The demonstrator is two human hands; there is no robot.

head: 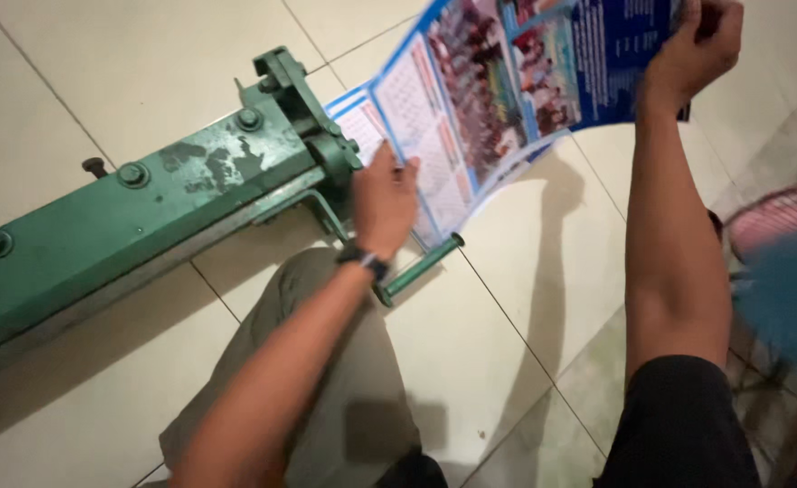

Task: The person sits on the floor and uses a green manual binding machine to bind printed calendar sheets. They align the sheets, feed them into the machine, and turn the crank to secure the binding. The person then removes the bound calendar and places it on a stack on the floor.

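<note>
Printed sheet, long, glossy, blue-bordered with photos and grids, is stretching from the green metal cutter up toward the top right of the head view, hanging above the pale tiled floor. Left hand is lying flat on the sheet's lower end right by the cutter's hinged end, fingers spread loose, pressing, not gripping; a dark wristband is showing. Right hand is lifting the far end, fingers curled tight around the sheet's edge. Cutter's green handle is sticking out just beside the left wrist. Person's bent knee in grey trousers is sitting below. Blurred pink and blue thing is lying at right edge.
</note>
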